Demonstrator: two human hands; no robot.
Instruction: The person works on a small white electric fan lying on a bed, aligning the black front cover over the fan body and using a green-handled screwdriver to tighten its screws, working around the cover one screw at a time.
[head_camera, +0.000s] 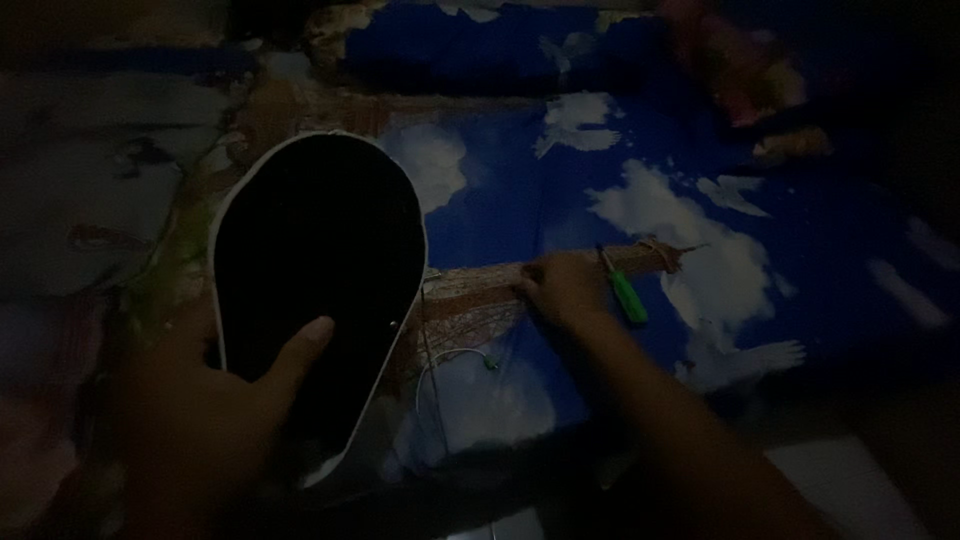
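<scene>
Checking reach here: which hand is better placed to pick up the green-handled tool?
Right. The right hand rests on the sky-print cloth right beside the green-handled tool. The left hand is busy holding the black oval piece with a white rim, further away.

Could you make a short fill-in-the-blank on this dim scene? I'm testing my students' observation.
1. The left hand holds a dark oval panel with a ____ rim.
2. Beside the right hand lies a screwdriver with a ____ handle.
3. The cloth underneath shows a blue sky with white ____.

Missing words: white; green; clouds
</scene>
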